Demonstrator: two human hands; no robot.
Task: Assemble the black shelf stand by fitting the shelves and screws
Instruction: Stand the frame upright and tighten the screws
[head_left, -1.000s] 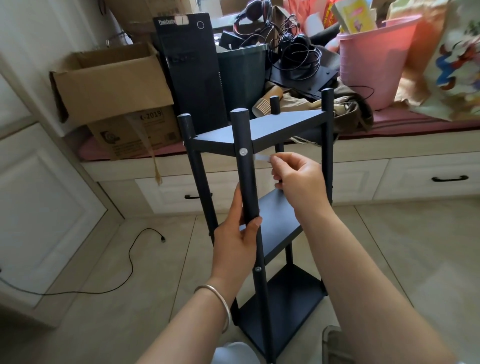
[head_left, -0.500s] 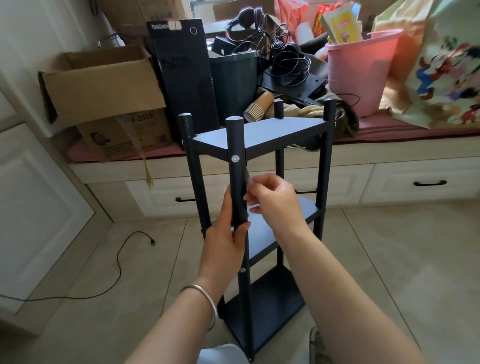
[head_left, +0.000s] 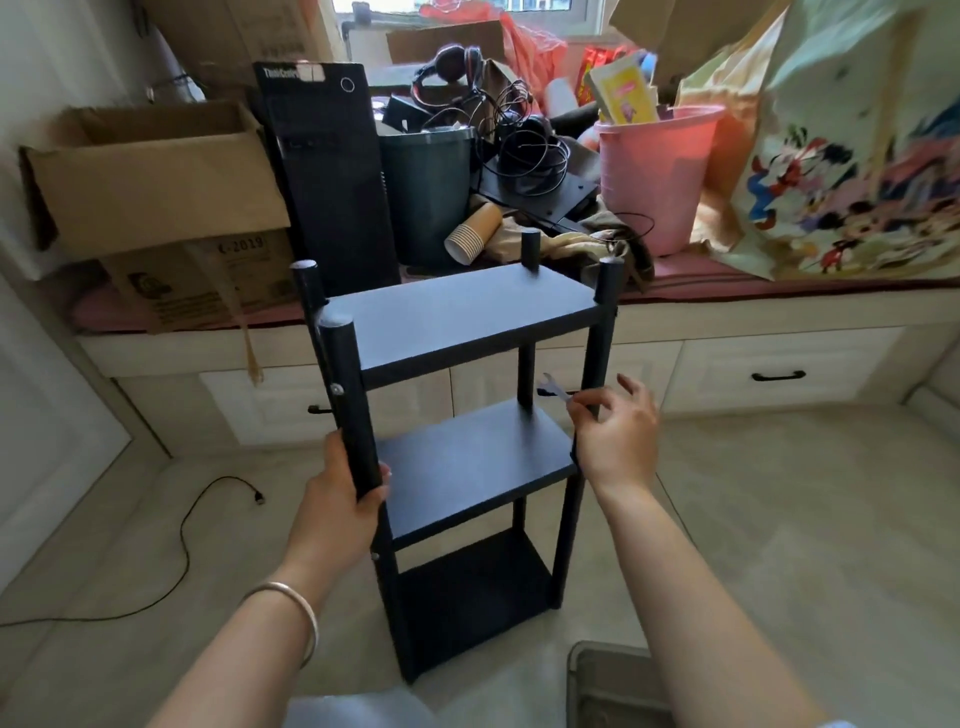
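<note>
The black shelf stand (head_left: 457, 447) stands upright at the room's centre, now swung round from a moment ago. Her left hand (head_left: 343, 499) grips the seven o'clock post; her right hand (head_left: 615, 431), moved to three o'clock, pinches the small wrench (head_left: 553, 388), likely heading for that side's screws.

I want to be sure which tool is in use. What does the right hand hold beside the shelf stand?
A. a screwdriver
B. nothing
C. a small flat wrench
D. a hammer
C: the right hand pinches a small flat wrench with an open-ended head, next to the right front post of the shelf stand, while the left hand grips the left front post.
</note>
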